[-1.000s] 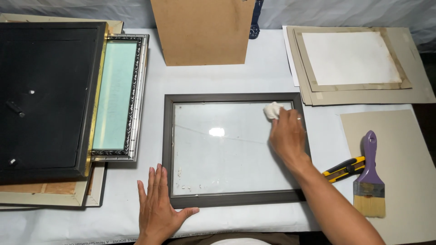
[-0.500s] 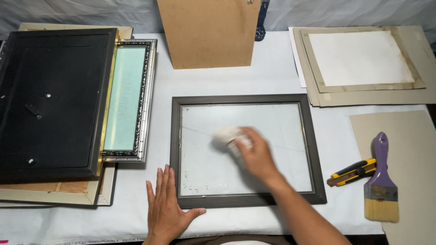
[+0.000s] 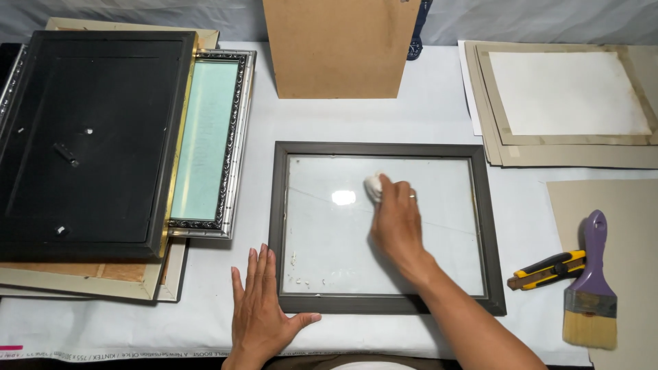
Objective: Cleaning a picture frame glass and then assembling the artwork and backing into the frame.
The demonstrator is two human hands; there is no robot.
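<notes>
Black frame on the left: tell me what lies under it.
The black frame lies back-up on a stack. A gold-edged frame and a silver ornate frame with greenish glass stick out on its right, and cream boards show below. Whatever lies directly beneath is covered.

**White-covered worktable and what rests on it**

The table wears a white cloth. A dark grey glazed picture frame lies flat at its centre. At the left sits a stack of frames, black on top, a silver ornate one beside it. A brown backing board sits at the far edge. At the right lie layered mat boards, tan cardboard, a yellow utility knife and a purple-handled paintbrush.
</notes>
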